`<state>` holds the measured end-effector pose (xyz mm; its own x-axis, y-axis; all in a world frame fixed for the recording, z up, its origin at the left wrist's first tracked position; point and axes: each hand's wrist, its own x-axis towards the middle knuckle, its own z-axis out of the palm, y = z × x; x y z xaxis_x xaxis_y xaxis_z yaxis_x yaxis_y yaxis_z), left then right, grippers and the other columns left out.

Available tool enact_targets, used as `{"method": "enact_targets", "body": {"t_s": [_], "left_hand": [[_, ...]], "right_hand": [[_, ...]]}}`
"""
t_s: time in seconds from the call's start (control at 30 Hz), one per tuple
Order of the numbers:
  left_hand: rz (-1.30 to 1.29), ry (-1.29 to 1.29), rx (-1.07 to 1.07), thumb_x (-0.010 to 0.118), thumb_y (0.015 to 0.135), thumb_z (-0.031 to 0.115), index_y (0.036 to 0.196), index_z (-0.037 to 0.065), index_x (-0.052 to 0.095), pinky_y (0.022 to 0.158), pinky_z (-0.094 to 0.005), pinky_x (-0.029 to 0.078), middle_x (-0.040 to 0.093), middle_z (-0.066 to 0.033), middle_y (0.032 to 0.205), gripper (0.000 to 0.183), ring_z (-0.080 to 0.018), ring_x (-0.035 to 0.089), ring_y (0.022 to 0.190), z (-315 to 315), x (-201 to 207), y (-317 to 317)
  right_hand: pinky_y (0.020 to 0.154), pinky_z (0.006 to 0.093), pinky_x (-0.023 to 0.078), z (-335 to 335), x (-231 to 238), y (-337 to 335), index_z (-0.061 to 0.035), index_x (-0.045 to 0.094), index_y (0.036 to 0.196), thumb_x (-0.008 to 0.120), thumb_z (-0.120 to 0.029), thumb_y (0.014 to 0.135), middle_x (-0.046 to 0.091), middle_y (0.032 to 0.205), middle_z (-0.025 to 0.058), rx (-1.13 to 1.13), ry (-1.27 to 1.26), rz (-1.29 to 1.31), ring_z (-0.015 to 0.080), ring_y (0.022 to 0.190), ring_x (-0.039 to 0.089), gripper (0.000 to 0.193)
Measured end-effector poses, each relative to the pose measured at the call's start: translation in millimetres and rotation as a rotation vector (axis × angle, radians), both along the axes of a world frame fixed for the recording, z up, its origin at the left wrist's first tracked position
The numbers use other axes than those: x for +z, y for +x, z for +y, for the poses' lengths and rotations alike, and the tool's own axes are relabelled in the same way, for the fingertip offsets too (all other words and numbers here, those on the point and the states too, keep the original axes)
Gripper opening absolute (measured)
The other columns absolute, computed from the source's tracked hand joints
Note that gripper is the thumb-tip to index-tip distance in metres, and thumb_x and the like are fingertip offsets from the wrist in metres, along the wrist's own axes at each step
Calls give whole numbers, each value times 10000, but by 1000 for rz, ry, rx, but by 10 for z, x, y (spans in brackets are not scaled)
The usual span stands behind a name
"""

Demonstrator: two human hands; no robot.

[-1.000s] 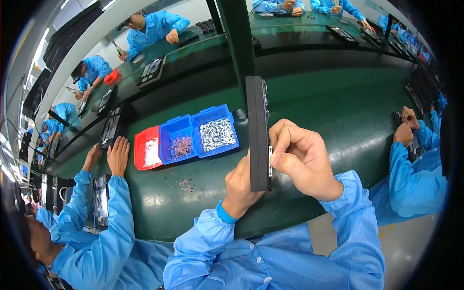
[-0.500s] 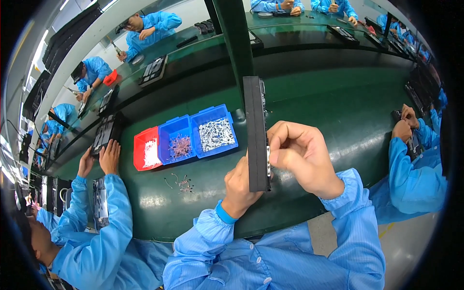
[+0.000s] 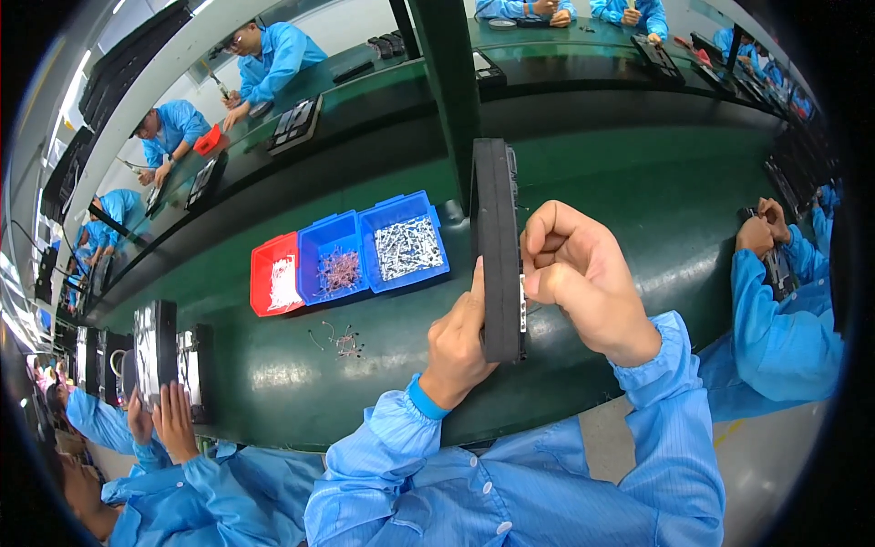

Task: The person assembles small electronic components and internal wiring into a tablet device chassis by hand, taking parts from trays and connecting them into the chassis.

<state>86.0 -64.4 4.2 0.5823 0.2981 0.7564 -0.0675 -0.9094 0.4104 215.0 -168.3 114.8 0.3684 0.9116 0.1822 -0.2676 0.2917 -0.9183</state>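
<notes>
A flat black case (image 3: 497, 255) stands on edge before me, its thin side facing me. My left hand (image 3: 456, 351) grips its lower left part, fingers against the back face. On the case's right face sit small parts, seen only edge-on, and a white strip (image 3: 523, 305) near the bottom. My right hand (image 3: 588, 283) is at that face, thumb and forefinger pinched together by the upper end of the strip. Whatever is between those fingertips is too small to make out.
Left of the case stand a red bin (image 3: 264, 296) of white pieces, a blue bin (image 3: 314, 237) of reddish wired parts and another blue bin (image 3: 390, 214) of white pieces. Loose wired parts (image 3: 344, 344) lie nearer. Co-workers sit on both sides; a green post (image 3: 447, 100) rises ahead.
The case has shifted slightly right, and my right hand has moved slightly up and right with it. The co-worker at left has lifted a black case and brought it nearer.
</notes>
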Motion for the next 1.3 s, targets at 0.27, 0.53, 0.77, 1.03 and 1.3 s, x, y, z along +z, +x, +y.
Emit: {"method": "enact_targets", "body": {"t_s": [0.27, 0.53, 0.77, 1.03, 1.3], "left_hand": [[-23, -23, -1, 733, 756, 27, 1360, -101, 480, 621, -327, 560, 696, -181, 1021, 668, -248, 691, 715, 1, 62, 21], [-2, -37, 10, 736, 761, 36, 1395, -106, 434, 615, -325, 559, 680, -136, 883, 717, -238, 684, 707, 14, 48, 6], [-44, -26, -28, 747, 755, 50, 1421, -97, 401, 619, -329, 561, 677, -135, 882, 765, -240, 686, 708, 57, 21, 6], [-27, -47, -32, 752, 746, 57, 1425, -92, 399, 623, -324, 562, 674, -132, 875, 779, -244, 690, 723, 20, 15, 9], [-176, -881, -244, 730, 841, 78, 1019, -62, 644, 679, -281, 523, 682, -70, 882, 242, -110, 632, 803, -27, -6, -91]], "right_hand": [[814, 268, 510, -9, -42, -18, 7, 499, 1037, 611, 82, 777, 569, 963, 62, 15, 60, -26, 105, 881, 586, 293], [836, 275, 506, 6, -36, -50, 1, 494, 1027, 610, 97, 769, 552, 978, 61, 3, 62, -15, 111, 892, 581, 299], [839, 288, 460, 11, -123, -121, -12, 469, 1045, 648, 53, 733, 508, 1006, 64, -13, 118, -68, 118, 913, 532, 365], [822, 271, 436, -27, -211, -182, -10, 470, 1131, 693, 2, 703, 517, 1042, 65, -55, 203, -84, 116, 893, 498, 483], [547, 197, 371, -650, -745, 408, 13, 541, 1267, 568, -363, 944, 607, 1008, 81, -636, -369, -379, 48, 675, 516, 496]]}}
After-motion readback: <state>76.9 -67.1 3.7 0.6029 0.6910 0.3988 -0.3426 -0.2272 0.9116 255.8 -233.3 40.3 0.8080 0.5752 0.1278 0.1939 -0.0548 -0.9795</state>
